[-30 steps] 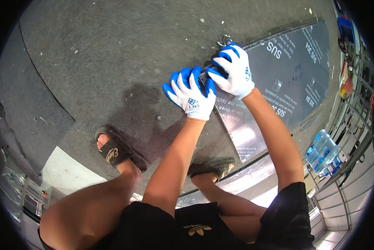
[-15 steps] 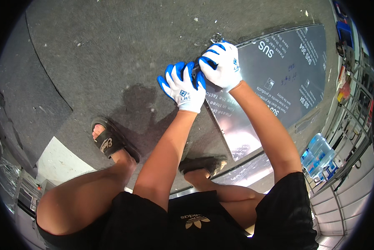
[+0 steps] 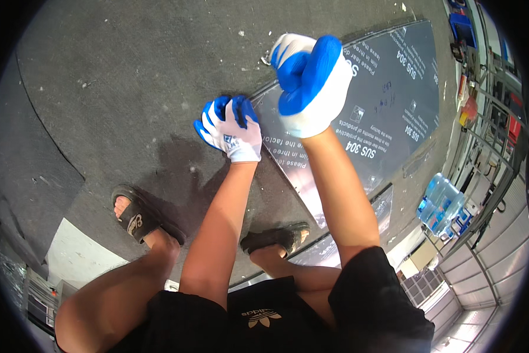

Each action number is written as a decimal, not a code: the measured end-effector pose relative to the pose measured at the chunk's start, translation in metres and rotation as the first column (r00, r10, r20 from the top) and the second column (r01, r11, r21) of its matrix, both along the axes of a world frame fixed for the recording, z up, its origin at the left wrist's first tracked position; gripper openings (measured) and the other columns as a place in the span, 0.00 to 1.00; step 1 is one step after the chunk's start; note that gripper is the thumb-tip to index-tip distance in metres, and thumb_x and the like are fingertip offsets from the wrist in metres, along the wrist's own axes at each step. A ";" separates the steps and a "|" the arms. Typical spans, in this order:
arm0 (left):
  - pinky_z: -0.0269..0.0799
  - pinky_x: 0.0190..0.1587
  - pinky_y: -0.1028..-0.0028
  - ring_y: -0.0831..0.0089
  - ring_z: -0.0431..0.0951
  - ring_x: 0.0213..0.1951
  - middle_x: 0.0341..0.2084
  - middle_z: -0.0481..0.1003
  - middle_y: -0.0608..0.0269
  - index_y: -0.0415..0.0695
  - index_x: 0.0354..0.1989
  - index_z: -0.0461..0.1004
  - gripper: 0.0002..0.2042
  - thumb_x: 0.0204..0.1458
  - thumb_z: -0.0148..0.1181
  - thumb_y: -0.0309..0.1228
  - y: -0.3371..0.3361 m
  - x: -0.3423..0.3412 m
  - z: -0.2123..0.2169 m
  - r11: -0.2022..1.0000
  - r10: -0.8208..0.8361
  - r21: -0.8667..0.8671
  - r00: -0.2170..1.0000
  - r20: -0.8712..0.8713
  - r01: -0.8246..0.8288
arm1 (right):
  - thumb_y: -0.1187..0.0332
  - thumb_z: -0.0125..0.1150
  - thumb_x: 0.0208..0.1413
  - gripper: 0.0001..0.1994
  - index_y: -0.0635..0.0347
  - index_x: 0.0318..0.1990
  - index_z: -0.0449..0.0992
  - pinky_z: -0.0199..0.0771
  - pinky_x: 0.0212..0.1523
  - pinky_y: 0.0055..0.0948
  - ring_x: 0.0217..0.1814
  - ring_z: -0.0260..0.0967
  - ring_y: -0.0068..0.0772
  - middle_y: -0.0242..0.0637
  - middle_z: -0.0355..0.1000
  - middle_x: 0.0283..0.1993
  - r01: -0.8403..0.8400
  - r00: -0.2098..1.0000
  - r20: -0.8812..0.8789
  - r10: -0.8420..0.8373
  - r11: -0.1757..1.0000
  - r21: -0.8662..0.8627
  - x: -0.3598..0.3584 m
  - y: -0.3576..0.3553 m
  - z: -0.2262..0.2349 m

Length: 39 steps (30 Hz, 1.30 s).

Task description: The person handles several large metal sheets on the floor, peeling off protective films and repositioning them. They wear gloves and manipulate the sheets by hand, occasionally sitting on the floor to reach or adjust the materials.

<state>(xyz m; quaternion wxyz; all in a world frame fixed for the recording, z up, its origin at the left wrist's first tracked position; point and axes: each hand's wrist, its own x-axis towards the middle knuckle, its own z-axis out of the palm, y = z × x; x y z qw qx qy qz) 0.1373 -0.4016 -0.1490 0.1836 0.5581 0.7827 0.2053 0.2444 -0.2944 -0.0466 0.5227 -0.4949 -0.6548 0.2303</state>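
A large metal sheet (image 3: 388, 88) under grey printed film lies on the dark floor, right of my hands. My left hand (image 3: 232, 132), in a white glove with blue coating, is low at the sheet's left corner. Its fingers are curled downward; what lies under them is hidden. My right hand (image 3: 314, 85), gloved the same way, is raised above the sheet's far left edge. Its fingers are folded in and the thumb lies along them, so anything inside the grip stays out of sight.
My sandalled feet (image 3: 138, 217) stand near the sheet. A dark mat (image 3: 29, 194) lies at left beside a pale board (image 3: 79, 250). Large clear blue water bottles (image 3: 441, 203) and a metal rack (image 3: 494, 194) are at right. Small debris (image 3: 265, 60) dots the floor.
My right hand has lifted away from the left and turned, so its blue palm side shows. The left hand stays low near the sheet's corner. The whole view has shifted slightly.
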 end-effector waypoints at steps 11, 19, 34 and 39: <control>0.42 0.76 0.35 0.45 0.65 0.69 0.60 0.73 0.51 0.54 0.47 0.83 0.15 0.49 0.68 0.40 -0.003 0.000 -0.011 0.991 0.049 0.120 0.995 0.086 -0.059 | 0.66 0.53 0.69 0.24 0.64 0.17 0.66 0.62 0.22 0.46 0.18 0.64 0.56 0.50 0.63 0.17 0.109 0.992 -0.011 -0.124 0.909 -0.403 -0.048 0.017 -0.045; 0.41 0.77 0.36 0.47 0.66 0.68 0.59 0.74 0.54 0.57 0.46 0.85 0.14 0.52 0.65 0.42 -0.001 -0.001 -0.009 0.997 0.027 0.075 0.999 0.043 -0.030 | 0.68 0.58 0.61 0.14 0.62 0.23 0.75 0.74 0.30 0.48 0.27 0.73 0.55 0.47 0.72 0.24 0.134 0.877 0.475 0.065 0.918 -0.373 -0.016 0.004 -0.050; 0.51 0.76 0.48 0.56 0.66 0.73 0.69 0.71 0.57 0.55 0.66 0.76 0.33 0.66 0.47 0.66 0.439 -0.084 -0.019 0.938 -0.197 0.195 0.902 -0.384 0.288 | 0.62 0.70 0.53 0.11 0.55 0.42 0.83 0.61 0.72 0.59 0.62 0.73 0.52 0.41 0.79 0.54 0.521 0.725 0.581 -0.369 0.846 -0.113 -0.004 0.007 -0.080; 0.55 0.74 0.47 0.54 0.68 0.70 0.68 0.71 0.56 0.54 0.63 0.76 0.28 0.64 0.57 0.59 0.437 -0.081 -0.038 0.867 -0.199 0.343 0.882 -0.427 0.362 | 0.62 0.70 0.51 0.11 0.54 0.40 0.83 0.65 0.69 0.57 0.58 0.76 0.49 0.37 0.80 0.50 0.480 0.774 0.567 -0.280 0.845 -0.237 -0.002 0.016 -0.065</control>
